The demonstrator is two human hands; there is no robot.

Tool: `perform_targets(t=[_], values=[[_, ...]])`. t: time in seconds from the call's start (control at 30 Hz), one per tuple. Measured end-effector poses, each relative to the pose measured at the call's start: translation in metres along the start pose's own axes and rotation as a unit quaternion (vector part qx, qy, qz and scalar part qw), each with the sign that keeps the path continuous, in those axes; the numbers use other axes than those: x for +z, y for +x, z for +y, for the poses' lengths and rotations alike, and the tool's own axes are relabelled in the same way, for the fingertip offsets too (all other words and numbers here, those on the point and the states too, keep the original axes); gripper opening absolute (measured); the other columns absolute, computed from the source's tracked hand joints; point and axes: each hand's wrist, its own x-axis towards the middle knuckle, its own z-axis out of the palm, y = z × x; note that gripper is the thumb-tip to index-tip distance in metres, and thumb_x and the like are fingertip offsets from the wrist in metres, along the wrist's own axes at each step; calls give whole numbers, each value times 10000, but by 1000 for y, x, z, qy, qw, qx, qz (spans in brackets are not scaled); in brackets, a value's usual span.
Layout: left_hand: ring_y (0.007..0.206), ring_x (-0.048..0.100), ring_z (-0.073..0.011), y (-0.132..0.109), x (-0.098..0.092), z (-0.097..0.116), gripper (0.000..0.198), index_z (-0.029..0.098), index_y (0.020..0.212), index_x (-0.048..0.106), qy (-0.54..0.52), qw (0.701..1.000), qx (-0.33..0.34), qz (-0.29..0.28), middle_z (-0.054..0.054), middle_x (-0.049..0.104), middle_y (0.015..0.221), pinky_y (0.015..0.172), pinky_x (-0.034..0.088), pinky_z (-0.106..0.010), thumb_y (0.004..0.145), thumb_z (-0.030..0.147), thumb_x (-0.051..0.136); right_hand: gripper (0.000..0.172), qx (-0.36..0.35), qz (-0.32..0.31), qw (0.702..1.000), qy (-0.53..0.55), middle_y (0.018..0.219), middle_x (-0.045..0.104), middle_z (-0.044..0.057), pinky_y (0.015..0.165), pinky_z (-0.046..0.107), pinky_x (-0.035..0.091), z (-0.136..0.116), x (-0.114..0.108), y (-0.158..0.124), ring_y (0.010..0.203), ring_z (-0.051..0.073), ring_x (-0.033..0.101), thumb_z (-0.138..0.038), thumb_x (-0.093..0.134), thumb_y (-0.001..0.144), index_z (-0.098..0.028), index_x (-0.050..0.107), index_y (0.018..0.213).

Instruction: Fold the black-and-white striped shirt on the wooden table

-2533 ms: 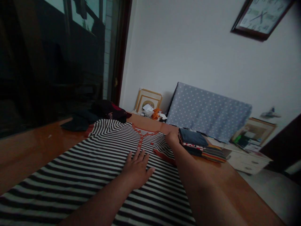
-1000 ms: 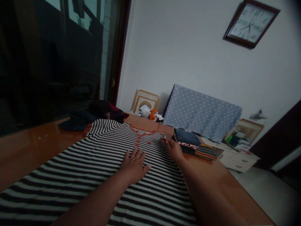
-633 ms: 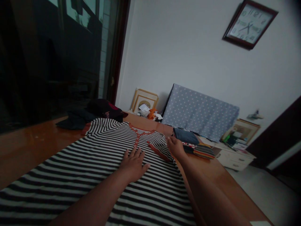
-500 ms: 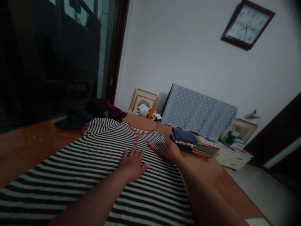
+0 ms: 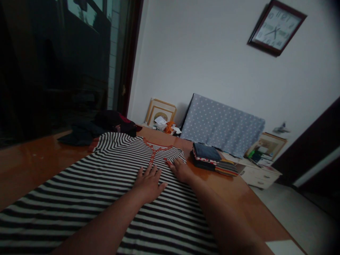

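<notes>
A black-and-white striped T-shirt lies flat on a wooden table, its orange-trimmed button placket facing up. My left hand rests palm down on the chest, fingers spread, just below the placket. My right hand presses on the shirt's far right edge near the collar, fingers pointing left. It covers the orange-hemmed sleeve, which looks folded inward. Neither hand grips anything that I can see.
A stack of folded clothes sits on the table to the right of the shirt. A dark clothing pile lies beyond the shirt. Behind stand a polka-dot board, picture frames and a white drawer unit.
My right hand has slid left and inward along the shirt's edge, now covering the orange-hemmed sleeve. My left hand stays on the chest. The whole view has shifted slightly.
</notes>
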Motion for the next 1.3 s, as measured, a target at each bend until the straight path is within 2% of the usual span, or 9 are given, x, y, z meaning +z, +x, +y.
perform_targets(t=[0.13,0.3,0.43,0.57,0.7,0.87,0.97,1.1,1.3], values=[[1543,78,-334,0,0,0,794,200,1550,370,2,1000,0,-3,-117,208,1655,1191,47,-628,939,695,253,464,12,-3,999,33,1459,532,108,1158,363,298,-5,-2,-3,1390,228,425,-428,417,1014,-204,531,1405],[1544,69,-334,0,-2,-1,800,210,1556,357,0,1000,1,-11,-108,198,1658,1190,38,-628,936,704,248,464,80,37,995,52,1408,589,113,1065,296,391,16,-37,-18,1298,208,533,-324,329,1027,-163,530,1413],[1541,81,-342,1,0,-1,809,198,1554,362,-3,1000,2,-7,-113,196,1658,1188,39,-629,935,706,246,328,87,18,995,37,1113,725,88,925,285,452,24,-51,-50,1052,221,645,-256,442,947,-183,727,1094],[1539,94,-339,3,2,-2,812,206,1560,349,0,1000,0,-6,-108,196,1659,1190,43,-617,932,710,251,233,62,-14,997,38,962,733,50,874,248,449,21,-47,-79,965,196,645,-171,531,838,-202,758,881],[1543,73,-333,3,1,-2,806,207,1559,351,4,1000,-1,-16,-102,187,1663,1193,42,-610,934,706,250,268,128,66,985,99,1022,723,52,875,256,458,29,-52,-90,966,189,645,-215,510,847,-206,752,962],[1543,75,-330,4,2,-2,802,213,1563,343,13,1000,3,-11,-100,197,1662,1192,47,-610,939,704,229,315,203,190,922,269,876,722,49,730,265,491,32,-60,-98,809,193,655,-304,500,820,-176,721,1004],[1543,81,-324,5,3,-3,806,220,1566,339,24,1000,6,-10,-97,200,1661,1193,49,-607,940,711,207,351,208,153,907,332,823,704,43,629,245,476,23,-53,-104,725,176,639,-346,459,842,-161,697,1021],[1542,86,-326,6,4,-3,813,228,1572,329,38,999,1,-13,-85,194,1663,1193,60,-607,935,720,206,279,159,47,958,234,749,683,18,615,221,419,21,-39,-108,704,152,614,-287,457,855,-178,712,889],[1543,83,-320,9,5,-2,801,232,1575,324,54,998,-1,-13,-73,188,1664,1193,56,-607,939,710,233,226,190,45,969,154,744,681,44,622,243,350,40,-44,-112,725,159,590,-223,498,837,-165,696,747]])
